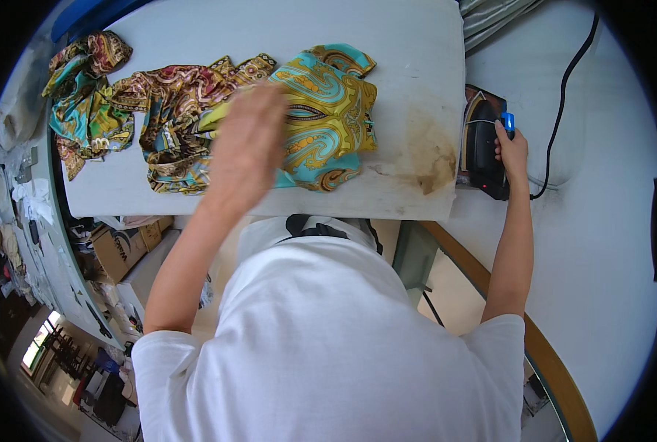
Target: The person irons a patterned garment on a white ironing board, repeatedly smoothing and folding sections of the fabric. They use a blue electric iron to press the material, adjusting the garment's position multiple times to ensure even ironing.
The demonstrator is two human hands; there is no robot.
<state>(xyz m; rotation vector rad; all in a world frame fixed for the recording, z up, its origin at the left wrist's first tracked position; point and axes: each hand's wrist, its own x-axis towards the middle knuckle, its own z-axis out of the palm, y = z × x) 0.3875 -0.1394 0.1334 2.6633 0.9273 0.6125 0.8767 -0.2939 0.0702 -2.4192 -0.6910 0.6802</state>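
My right hand [514, 156] grips the handle of a black steam iron [480, 145] with a blue part by the thumb and a small red light. The iron rests just past the right end of the padded white table. Motion blurs my left hand [252, 138], which is over a silky turquoise and yellow paisley garment [331, 119] and hides part of it. Whether its fingers hold or touch the fabric cannot be made out. To the left, crumpled maroon and gold patterned fabric [182, 91] adjoins the garment.
Another bunched patterned fabric [93, 113] lies at the table's [411, 50] left end. Brown stains [430, 154] mark the right side of its cover. A black cord [561, 94] curves behind the iron. Below left stands a cardboard box [119, 251]; grey draped cloth [488, 19] is at upper right.
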